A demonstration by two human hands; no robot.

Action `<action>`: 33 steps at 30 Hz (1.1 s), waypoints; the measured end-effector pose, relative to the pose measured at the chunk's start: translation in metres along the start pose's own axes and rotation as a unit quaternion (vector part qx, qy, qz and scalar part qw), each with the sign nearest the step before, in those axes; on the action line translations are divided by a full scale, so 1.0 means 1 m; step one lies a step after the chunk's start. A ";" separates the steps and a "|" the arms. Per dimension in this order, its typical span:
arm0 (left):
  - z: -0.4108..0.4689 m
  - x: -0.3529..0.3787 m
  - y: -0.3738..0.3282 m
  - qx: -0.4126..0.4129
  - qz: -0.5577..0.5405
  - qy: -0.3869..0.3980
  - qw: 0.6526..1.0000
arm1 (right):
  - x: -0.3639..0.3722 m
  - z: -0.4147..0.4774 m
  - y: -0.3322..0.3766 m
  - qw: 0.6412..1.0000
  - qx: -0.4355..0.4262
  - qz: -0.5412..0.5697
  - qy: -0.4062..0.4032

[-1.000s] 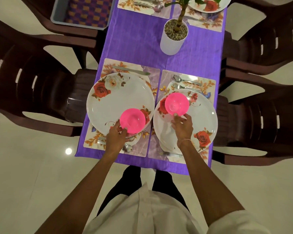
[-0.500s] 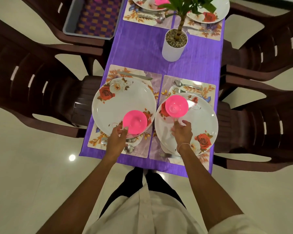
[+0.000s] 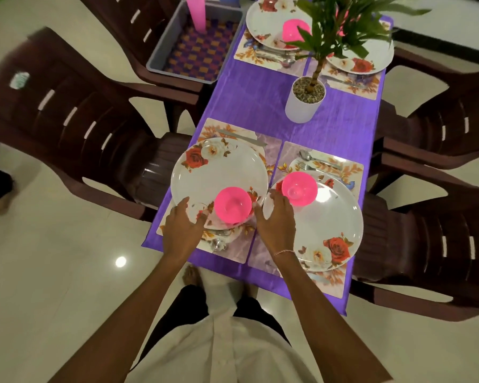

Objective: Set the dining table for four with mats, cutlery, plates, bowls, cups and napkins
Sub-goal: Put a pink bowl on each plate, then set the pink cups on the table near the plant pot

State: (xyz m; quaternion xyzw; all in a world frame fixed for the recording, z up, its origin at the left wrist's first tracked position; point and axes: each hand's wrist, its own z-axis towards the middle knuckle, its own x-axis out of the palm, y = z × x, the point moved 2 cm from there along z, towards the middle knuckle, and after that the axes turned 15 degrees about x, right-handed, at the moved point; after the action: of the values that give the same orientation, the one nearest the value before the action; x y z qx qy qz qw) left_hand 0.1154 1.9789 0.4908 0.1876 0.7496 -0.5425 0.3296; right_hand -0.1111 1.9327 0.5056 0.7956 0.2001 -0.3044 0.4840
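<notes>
Four floral mats lie in pairs on the purple surface point(image 3: 255, 106). The near left mat point(image 3: 233, 246) bears a white rose-printed plate point(image 3: 219, 172) with an upright pink bowl point(image 3: 233, 205) by its near right rim. A knife point(image 3: 241, 136) lies along the mat's far edge and a spoon point(image 3: 218, 244) at its near edge. The near right plate point(image 3: 335, 217) carries its own pink bowl point(image 3: 299, 187) at its far left, with cutlery point(image 3: 315, 160) just beyond. The far left plate point(image 3: 263, 23) also holds a bowl point(image 3: 295, 30).

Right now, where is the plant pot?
In the head view, the plant pot stands on the purple cloth mid-table, toward the right, between the near right mat and the far right mat.
</notes>
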 end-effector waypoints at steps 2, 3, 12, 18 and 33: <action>0.008 -0.013 0.000 0.033 0.034 -0.003 0.999 | 0.007 0.001 0.018 1.000 -0.019 -0.003 0.008; 0.015 -0.024 0.003 0.051 0.048 -0.008 0.998 | 0.014 0.001 0.031 1.000 -0.025 0.002 0.012; 0.099 -0.143 0.083 0.146 0.123 -0.018 0.981 | 0.136 -0.014 0.151 0.994 -0.106 0.000 -0.003; 0.172 -0.279 0.182 0.206 0.211 -0.021 0.955 | 0.257 -0.047 0.254 0.996 -0.092 -0.002 0.000; 0.362 -0.429 0.267 0.275 0.239 0.016 0.931 | 0.413 -0.013 0.426 0.998 -0.047 0.003 -0.036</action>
State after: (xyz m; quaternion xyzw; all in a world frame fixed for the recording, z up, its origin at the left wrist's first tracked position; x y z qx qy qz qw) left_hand 0.6965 1.7634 0.5355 0.4530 0.5090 -0.6295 0.3734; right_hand 0.4573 1.7617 0.5065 0.7611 0.1941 -0.3221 0.5285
